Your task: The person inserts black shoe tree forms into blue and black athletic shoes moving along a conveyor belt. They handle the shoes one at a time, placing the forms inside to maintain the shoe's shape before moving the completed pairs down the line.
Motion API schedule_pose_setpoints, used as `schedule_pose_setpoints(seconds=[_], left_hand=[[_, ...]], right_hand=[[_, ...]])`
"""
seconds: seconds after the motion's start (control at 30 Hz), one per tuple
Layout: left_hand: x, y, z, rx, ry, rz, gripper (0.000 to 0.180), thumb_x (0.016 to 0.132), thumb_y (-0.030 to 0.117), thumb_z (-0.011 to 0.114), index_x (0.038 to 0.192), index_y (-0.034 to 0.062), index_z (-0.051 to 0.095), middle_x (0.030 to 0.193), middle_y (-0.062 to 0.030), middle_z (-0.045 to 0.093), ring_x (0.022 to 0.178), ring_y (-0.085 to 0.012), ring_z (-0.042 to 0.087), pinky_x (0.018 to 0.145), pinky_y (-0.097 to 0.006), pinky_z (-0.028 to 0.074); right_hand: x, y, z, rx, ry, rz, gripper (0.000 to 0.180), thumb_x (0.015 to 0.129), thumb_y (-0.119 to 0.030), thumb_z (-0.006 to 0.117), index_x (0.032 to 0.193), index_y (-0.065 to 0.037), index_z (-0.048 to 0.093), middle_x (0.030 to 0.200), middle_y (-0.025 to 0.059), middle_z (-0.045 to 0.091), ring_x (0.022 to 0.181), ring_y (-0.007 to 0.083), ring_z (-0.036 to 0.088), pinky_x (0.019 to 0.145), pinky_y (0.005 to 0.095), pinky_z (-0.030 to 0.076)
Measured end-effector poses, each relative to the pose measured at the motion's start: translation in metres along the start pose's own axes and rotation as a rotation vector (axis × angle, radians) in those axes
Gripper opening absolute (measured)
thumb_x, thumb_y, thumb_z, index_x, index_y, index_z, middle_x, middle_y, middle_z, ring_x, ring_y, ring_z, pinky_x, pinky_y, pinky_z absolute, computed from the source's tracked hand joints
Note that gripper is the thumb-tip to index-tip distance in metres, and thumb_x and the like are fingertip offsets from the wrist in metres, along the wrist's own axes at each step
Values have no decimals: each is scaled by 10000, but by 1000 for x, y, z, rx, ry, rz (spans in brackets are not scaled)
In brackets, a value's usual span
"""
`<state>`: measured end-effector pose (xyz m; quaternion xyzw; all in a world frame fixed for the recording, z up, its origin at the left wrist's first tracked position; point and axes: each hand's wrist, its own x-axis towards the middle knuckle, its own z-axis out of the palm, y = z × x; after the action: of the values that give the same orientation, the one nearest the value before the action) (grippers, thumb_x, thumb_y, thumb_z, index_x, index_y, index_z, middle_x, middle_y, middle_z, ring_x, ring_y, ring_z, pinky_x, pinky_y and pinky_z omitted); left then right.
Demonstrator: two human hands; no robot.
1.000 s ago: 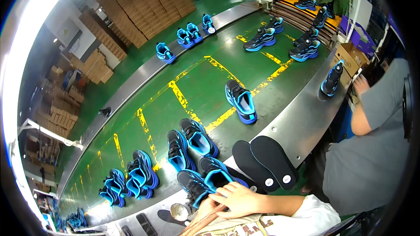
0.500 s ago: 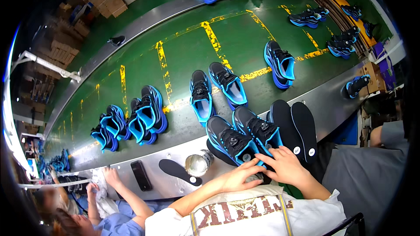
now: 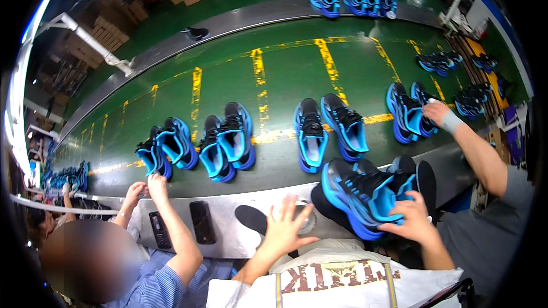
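A: How many close in?

B: Two bare hands are yours: your left hand [image 3: 285, 231] and your right hand [image 3: 414, 222]. At the right, you have two black sneakers with bright blue linings and soles [image 3: 357, 202].

A: Beside your left?

B: One round, pale container [image 3: 309, 226], one flat black insole [image 3: 250, 218] and, farther left, two black rectangular handheld devices [image 3: 201, 222]. Past those, one co-worker's two hands [image 3: 158, 188].

A: More sneakers?

B: Two ahead, between your hands; four ahead-left; two ahead-right, at another co-worker's single hand [image 3: 438, 114]; four on the grey metal ledge [image 3: 268, 16] farthest ahead of you.
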<state>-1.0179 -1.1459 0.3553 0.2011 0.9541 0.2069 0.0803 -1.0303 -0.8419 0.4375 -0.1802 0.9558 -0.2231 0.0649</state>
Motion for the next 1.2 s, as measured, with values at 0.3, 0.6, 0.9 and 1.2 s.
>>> schedule_pose_setpoints(seconds=[0.3, 0.6, 0.9, 1.2], left_hand=[[-21, -39, 37, 39, 222, -235, 640, 530, 347, 689, 1123, 197, 499, 1125, -166, 400, 987, -351, 391, 790, -455, 335], [-50, -56, 79, -84, 375, -305, 682, 593, 423, 615, 1198, 151, 457, 1235, -166, 345, 1083, -374, 343, 826, -453, 328], [13, -72, 86, 167, 422, -292, 553, 646, 298, 606, 1167, 154, 486, 1163, -140, 417, 1017, -300, 413, 803, -385, 368], [-20, -62, 75, 108, 437, -152, 444, 699, 172, 597, 1135, 157, 516, 1090, -113, 489, 950, -226, 483, 780, -317, 408]], right_hand=[[162, -25, -96, -9, 36, -37, 391, 528, -354, 763, 742, -77, 591, 803, 37, 601, 942, 266, 478, 882, 383, 320], [410, 29, 15, -122, -31, -170, 422, 614, -472, 645, 812, -99, 625, 759, 97, 600, 973, 307, 421, 901, 386, 254], [649, 26, -5, -262, 735, 91, 838, 582, -567, 627, 1221, -95, 361, 1224, 129, 424, 1151, 234, 396, 964, 562, 77], [516, 43, -7, -376, 140, -256, 388, 708, -322, 590, 1015, -88, 555, 1075, 77, 514, 1053, 228, 464, 919, 434, 268]])
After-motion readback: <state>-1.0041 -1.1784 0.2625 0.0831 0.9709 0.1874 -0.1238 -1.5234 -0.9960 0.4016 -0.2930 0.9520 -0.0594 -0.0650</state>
